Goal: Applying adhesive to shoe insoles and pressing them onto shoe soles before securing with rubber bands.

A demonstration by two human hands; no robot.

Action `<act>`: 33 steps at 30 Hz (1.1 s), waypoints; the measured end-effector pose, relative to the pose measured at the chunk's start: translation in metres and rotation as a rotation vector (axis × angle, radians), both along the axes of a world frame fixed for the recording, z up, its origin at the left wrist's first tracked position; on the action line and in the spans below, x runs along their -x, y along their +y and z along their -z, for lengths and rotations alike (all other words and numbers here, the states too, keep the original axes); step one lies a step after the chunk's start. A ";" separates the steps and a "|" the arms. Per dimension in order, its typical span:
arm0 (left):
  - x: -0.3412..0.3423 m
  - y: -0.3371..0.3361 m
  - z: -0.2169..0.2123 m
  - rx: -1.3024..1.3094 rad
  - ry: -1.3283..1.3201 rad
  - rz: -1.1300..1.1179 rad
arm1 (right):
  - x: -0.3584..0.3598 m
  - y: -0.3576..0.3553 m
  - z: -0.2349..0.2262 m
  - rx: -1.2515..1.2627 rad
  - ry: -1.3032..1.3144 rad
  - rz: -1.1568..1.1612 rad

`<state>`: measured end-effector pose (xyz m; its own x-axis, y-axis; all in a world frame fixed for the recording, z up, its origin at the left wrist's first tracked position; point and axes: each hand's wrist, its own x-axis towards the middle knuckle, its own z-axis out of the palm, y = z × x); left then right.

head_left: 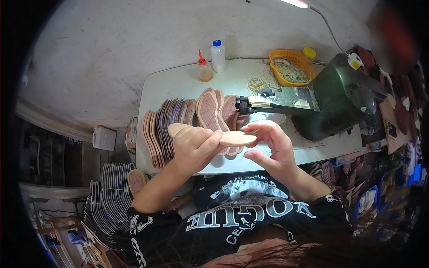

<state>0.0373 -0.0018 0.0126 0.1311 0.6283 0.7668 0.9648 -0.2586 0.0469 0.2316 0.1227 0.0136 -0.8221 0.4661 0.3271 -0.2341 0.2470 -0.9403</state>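
My left hand (193, 149) is closed around the middle of a pale beige shoe insole (239, 139), held level above the table's front part. My right hand (278, 149) is at the insole's right end, its fingers curved and the thumb apart below. Its fingertips are close to the edge; I cannot tell whether they touch it. Just beyond the hands lie brown-topped insoles (208, 109) with pale rims, overlapping one another. Left of them, a leaning row of insoles (172, 123) stands on the table.
A green sewing machine (344, 96) reaches in from the right. Behind it sits an orange basket (292, 81) of rubber bands. Two bottles, one red-tipped (204, 71) and one blue-capped (218, 57), stand at the table's back. Tied insole stacks (109, 196) are at lower left.
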 end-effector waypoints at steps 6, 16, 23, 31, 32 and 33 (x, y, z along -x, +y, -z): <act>-0.013 -0.010 0.002 -0.050 0.009 0.108 | -0.005 -0.015 -0.007 -0.264 0.187 0.154; -0.010 -0.055 0.028 0.289 0.031 0.179 | -0.015 -0.022 0.003 -0.388 -0.504 -0.375; 0.026 -0.081 0.045 -0.465 -0.508 -0.580 | 0.020 -0.018 0.037 0.562 -0.310 -0.179; -0.012 -0.163 0.139 1.141 -1.046 -0.568 | 0.039 -0.005 0.088 0.199 -0.788 -0.434; -0.017 -0.175 0.152 1.436 -1.096 -0.557 | 0.030 -0.007 0.084 0.206 -0.820 -0.516; -0.023 -0.186 0.167 1.506 -1.083 -0.650 | 0.038 -0.010 0.083 0.189 -0.828 -0.559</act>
